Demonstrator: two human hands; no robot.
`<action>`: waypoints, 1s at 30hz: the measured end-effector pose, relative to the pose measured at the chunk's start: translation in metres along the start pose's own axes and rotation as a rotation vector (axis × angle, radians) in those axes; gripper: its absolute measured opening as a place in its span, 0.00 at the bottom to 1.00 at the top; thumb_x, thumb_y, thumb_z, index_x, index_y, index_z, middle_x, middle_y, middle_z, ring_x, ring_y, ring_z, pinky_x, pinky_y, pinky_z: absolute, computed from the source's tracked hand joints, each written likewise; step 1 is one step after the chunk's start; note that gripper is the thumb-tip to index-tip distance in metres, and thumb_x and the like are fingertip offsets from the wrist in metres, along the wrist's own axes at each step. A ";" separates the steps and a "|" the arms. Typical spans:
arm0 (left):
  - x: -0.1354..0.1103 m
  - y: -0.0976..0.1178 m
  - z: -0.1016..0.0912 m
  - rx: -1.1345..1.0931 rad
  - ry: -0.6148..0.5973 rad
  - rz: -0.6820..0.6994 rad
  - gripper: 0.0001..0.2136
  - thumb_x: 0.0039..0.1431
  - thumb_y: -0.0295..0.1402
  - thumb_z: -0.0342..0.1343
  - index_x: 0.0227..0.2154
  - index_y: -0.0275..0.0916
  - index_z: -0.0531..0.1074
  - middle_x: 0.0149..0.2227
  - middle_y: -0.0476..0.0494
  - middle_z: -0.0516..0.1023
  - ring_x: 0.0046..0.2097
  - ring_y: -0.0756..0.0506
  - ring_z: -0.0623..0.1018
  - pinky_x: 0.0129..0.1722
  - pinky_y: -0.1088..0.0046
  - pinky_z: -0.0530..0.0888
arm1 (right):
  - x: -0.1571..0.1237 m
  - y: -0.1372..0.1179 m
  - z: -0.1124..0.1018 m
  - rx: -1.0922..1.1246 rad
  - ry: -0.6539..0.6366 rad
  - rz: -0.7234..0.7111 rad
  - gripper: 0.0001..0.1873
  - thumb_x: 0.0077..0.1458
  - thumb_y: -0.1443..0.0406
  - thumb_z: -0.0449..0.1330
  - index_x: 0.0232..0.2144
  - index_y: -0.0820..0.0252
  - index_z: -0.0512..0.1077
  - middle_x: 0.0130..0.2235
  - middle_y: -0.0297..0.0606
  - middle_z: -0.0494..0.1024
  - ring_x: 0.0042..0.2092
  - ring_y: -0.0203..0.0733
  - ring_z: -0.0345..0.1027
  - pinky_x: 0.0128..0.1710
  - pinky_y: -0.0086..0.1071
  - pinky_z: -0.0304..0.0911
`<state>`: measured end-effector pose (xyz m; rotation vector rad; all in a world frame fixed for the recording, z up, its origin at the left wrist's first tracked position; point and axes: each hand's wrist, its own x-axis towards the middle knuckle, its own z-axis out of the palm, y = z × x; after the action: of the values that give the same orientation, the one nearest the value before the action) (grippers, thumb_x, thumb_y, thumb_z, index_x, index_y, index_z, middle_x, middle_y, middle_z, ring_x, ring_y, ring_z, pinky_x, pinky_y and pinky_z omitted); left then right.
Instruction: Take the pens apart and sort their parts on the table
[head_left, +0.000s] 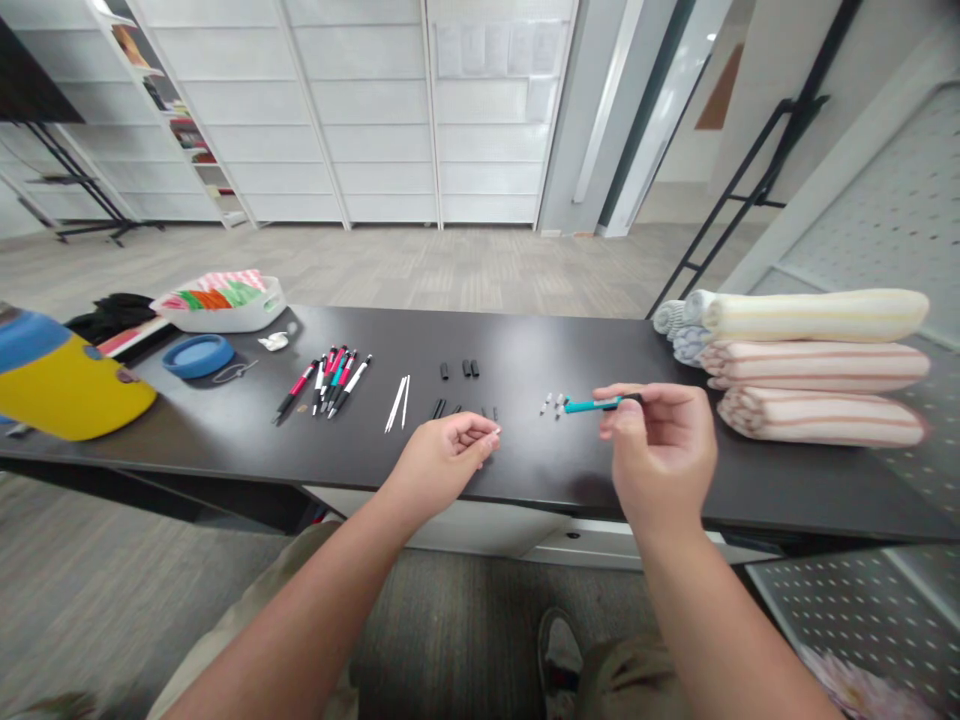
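Note:
My right hand [664, 450] is closed around a teal pen [592, 405], held level above the table with its black end in my fingers. Several small clear-and-dark pen parts [551, 405] lie just left of that pen. Over the table's near edge, my left hand [446, 455] is pinched shut; a tiny pale tip shows at its fingertips, too small to name. Beyond it lie black grip sleeves [470, 368] and short dark pieces [439, 408], partly hidden by the hand. White refill tubes [397, 403] rest further left, beside a pile of pink, teal and white pens [341, 378].
On the dark table [517, 340], rolled striped towels [817, 362] are stacked at the right. At the left are a white basket [225, 317] with colourful packets, a blue round lid [198, 356], a crumpled white piece [274, 341] and a yellow-and-blue container [67, 385].

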<state>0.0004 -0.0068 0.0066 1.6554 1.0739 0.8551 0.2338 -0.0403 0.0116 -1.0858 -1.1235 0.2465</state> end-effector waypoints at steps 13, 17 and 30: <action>-0.001 0.001 -0.001 -0.003 -0.028 0.013 0.10 0.64 0.37 0.60 0.43 0.38 0.80 0.38 0.42 0.85 0.37 0.47 0.81 0.39 0.71 0.76 | -0.002 0.006 0.003 -0.431 -0.619 -0.201 0.07 0.59 0.67 0.61 0.40 0.54 0.70 0.34 0.33 0.81 0.32 0.39 0.78 0.36 0.32 0.70; -0.002 -0.002 -0.002 -0.022 -0.047 0.019 0.10 0.64 0.36 0.60 0.44 0.38 0.80 0.38 0.42 0.84 0.39 0.46 0.82 0.41 0.70 0.76 | -0.004 0.003 0.002 -0.423 -0.596 -0.296 0.06 0.60 0.67 0.61 0.41 0.54 0.70 0.36 0.35 0.79 0.36 0.41 0.76 0.40 0.34 0.68; -0.012 0.007 -0.001 0.205 -0.109 0.122 0.06 0.62 0.26 0.61 0.39 0.40 0.81 0.36 0.52 0.85 0.37 0.49 0.82 0.39 0.77 0.73 | -0.012 -0.011 0.007 -0.409 -0.958 -0.188 0.07 0.68 0.61 0.60 0.46 0.54 0.73 0.41 0.34 0.82 0.31 0.37 0.74 0.35 0.30 0.63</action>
<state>-0.0032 -0.0191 0.0129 1.9326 1.0198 0.7424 0.2185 -0.0490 0.0132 -1.2332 -2.1934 0.4189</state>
